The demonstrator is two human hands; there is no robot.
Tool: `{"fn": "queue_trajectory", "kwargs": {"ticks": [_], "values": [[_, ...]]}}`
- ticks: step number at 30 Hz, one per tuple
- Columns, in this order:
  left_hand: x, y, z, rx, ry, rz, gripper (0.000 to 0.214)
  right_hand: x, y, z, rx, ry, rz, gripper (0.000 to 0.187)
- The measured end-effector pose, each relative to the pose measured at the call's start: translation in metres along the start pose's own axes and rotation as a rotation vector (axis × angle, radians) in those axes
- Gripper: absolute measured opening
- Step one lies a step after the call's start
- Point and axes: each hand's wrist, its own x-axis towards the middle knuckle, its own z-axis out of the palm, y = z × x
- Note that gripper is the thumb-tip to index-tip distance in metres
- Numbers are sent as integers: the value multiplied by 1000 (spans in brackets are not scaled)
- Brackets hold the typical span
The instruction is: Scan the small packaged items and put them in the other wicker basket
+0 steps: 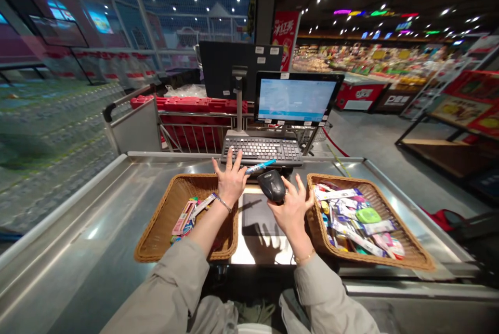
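A slim blue pen (261, 167) is pinched between the thumb and index finger of my left hand (231, 183); its other fingers are spread near the keyboard's front edge. My right hand (291, 203) holds a black barcode scanner (272, 186), its head just below the pen and apart from it; some fingers stick out, and the handle is mostly hidden. Under my left forearm stands a wicker basket (150, 238) with a few packaged items (185, 216). To the right of my right hand, another wicker basket (423, 256) holds a heap of small packaged goods (358, 219).
Behind the hands sit a black keyboard (263, 149) and a lit screen (296, 99), with a second monitor (222, 69) turned away. A metal counter (105, 251) surrounds the baskets. A shopping cart (195, 131) stands beyond it. Between the baskets lies a bright panel (244, 251).
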Motion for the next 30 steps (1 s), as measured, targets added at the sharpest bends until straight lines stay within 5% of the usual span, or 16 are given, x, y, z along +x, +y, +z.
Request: {"fn": "queue_trajectory", "kwargs": {"ticks": [30], "values": [[11, 21, 13, 106, 0, 81, 20, -13, 10, -17, -55, 1, 33, 16]]}}
